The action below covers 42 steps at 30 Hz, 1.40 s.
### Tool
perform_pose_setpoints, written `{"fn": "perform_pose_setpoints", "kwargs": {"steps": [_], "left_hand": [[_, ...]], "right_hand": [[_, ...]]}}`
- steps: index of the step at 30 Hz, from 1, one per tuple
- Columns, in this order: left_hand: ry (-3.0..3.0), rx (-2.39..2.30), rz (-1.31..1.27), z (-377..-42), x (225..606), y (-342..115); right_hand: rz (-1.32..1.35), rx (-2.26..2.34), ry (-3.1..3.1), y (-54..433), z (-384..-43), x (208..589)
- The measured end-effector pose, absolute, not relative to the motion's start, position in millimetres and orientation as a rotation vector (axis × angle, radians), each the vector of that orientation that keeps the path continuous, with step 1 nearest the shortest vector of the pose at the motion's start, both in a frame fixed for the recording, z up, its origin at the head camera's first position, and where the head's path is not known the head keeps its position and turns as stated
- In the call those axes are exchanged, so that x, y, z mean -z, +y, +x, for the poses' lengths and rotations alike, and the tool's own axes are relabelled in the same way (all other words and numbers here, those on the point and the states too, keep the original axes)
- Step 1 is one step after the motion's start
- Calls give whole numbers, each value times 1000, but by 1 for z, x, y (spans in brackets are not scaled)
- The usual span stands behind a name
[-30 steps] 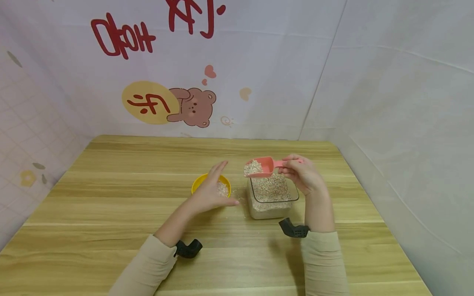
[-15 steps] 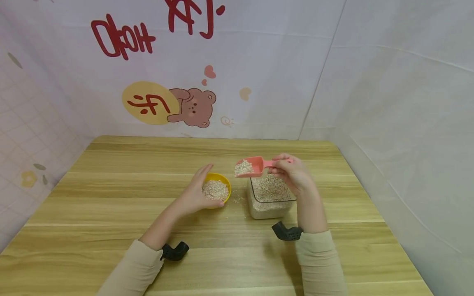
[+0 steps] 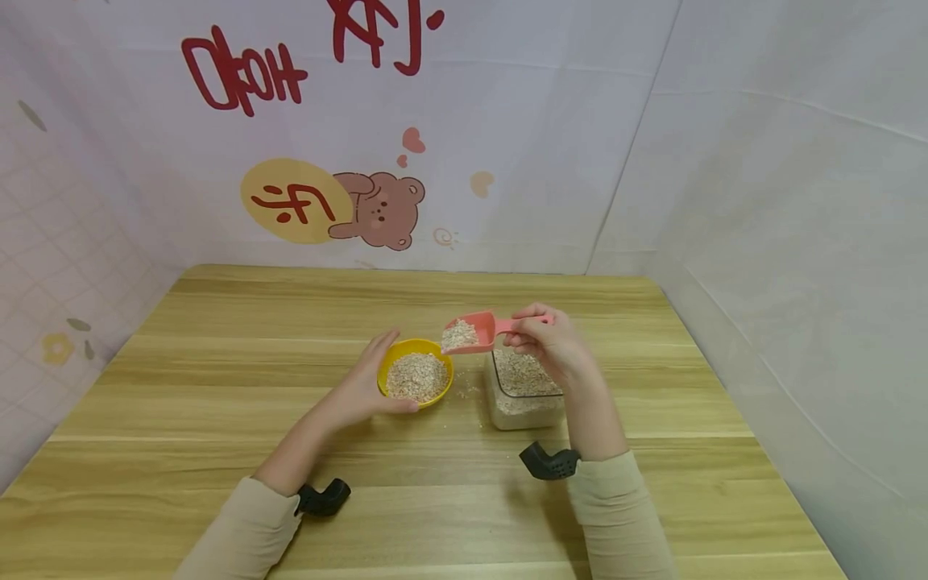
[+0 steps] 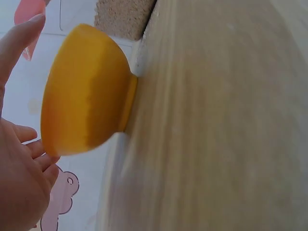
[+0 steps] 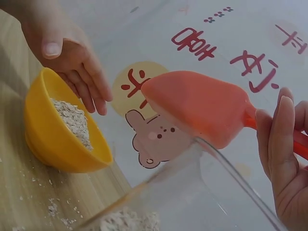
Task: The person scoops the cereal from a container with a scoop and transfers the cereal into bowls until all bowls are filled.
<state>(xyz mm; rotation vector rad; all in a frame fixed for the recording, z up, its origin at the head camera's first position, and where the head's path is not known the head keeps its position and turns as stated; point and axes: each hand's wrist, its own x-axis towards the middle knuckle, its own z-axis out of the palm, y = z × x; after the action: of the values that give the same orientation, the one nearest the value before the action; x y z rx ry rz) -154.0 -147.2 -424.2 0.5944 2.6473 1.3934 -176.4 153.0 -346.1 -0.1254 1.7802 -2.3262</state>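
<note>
A yellow bowl [image 4: 86, 91] stands on the table, with oat flakes [image 3: 416, 377] inside. My left hand [image 3: 358, 393] is spread at the bowl's left side, fingers fairly straight. Thumb and fingers lie close to its rim; whether they touch it is hard to tell. My right hand [image 3: 553, 345] pinches the handle of a pink scoop [image 3: 487, 330]. A heap of oat flakes sits in the scoop's front. The scoop hangs in the air between the bowl and a clear square container [image 3: 524, 412], its tip near the bowl's right rim.
The container, to the right of the bowl, holds more oat flakes and lies partly under my right hand. Loose flakes [image 3: 467, 388] are scattered on the wooden table [image 3: 435, 499] between bowl and container. A printed cloth wall [image 3: 522, 161] rises behind the table.
My left hand has drawn back leftward from over the bowl to its left side, uncovering the oats. My right hand has carried the loaded scoop left, toward the bowl.
</note>
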Motion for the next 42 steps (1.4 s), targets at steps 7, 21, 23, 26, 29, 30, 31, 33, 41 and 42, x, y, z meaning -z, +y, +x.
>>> {"fn": "perform_pose_setpoints", "kwargs": {"steps": [7, 21, 23, 26, 29, 30, 31, 33, 41, 42], "left_hand": [[2642, -1375, 601, -156, 432, -154], [2580, -1363, 589, -160, 439, -160], [2576, -1359, 580, -161, 441, -161], [2572, -1355, 570, -162, 442, -161], [2572, -1355, 566, -162, 444, -161], [2571, -1358, 566, -162, 444, -161], [2571, -1360, 565, -162, 444, -161], [2572, -1364, 564, -162, 444, -161], [2563, -1376, 557, -162, 444, -161], [2563, -1377, 557, -162, 444, -161]], "right_hand": [[-138, 2291, 1791, 146, -175, 347], [-100, 2177, 1916, 130, -174, 349], [-94, 2160, 1926, 128, -175, 350], [-101, 2143, 1934, 125, -176, 352], [-129, 2137, 1937, 123, -178, 355], [-140, 2139, 1934, 122, -178, 355], [-147, 2139, 1933, 121, -178, 356], [-159, 2142, 1931, 120, -179, 357], [-147, 2118, 1960, 114, -178, 356], [-146, 2112, 1968, 114, -178, 355]]}}
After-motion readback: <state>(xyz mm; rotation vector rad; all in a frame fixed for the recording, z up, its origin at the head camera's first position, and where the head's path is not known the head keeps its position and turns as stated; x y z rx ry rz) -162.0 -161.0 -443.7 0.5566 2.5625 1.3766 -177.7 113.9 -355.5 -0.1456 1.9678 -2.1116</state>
